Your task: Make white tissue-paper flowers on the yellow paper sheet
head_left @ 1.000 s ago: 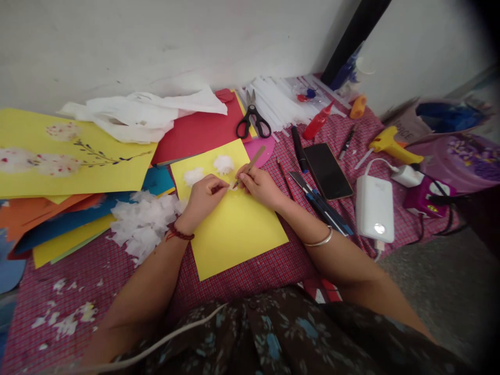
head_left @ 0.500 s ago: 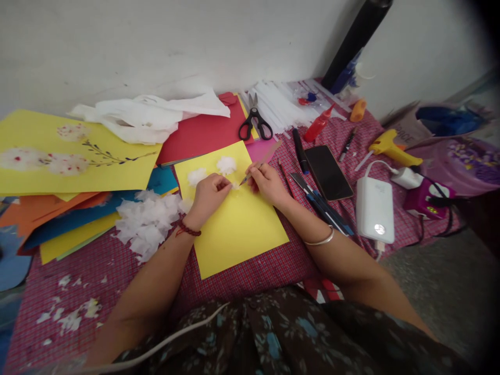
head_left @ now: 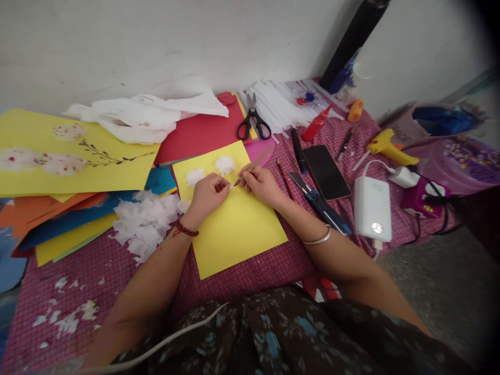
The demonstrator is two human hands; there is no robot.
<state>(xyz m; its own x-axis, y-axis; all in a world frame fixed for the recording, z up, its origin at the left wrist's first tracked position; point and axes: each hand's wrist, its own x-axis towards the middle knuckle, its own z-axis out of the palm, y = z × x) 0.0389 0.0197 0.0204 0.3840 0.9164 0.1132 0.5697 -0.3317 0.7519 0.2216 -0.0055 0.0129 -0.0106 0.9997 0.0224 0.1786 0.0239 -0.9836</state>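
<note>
My left hand [head_left: 207,195] rests on a yellow paper sheet [head_left: 230,224], fingers pinched on a small white tissue piece [head_left: 232,186]. Close beside it, my right hand [head_left: 261,183] grips a thin brush [head_left: 253,166] whose tip touches that tissue piece. Two white fluffy tissue blossoms [head_left: 224,164] sit on the sheet just beyond my hands. A heap of torn white tissue pieces [head_left: 142,223] lies left of my left wrist.
Black scissors [head_left: 252,122], a red glue bottle [head_left: 317,124], a phone [head_left: 326,171], pens [head_left: 320,203], a white power bank [head_left: 372,208] and a yellow glue gun [head_left: 388,144] lie to the right. Coloured sheets [head_left: 70,156] and crumpled white tissue [head_left: 140,117] lie left.
The hands stay together on the tissue piece. The brush handle shifted slightly, and the view swayed a little.
</note>
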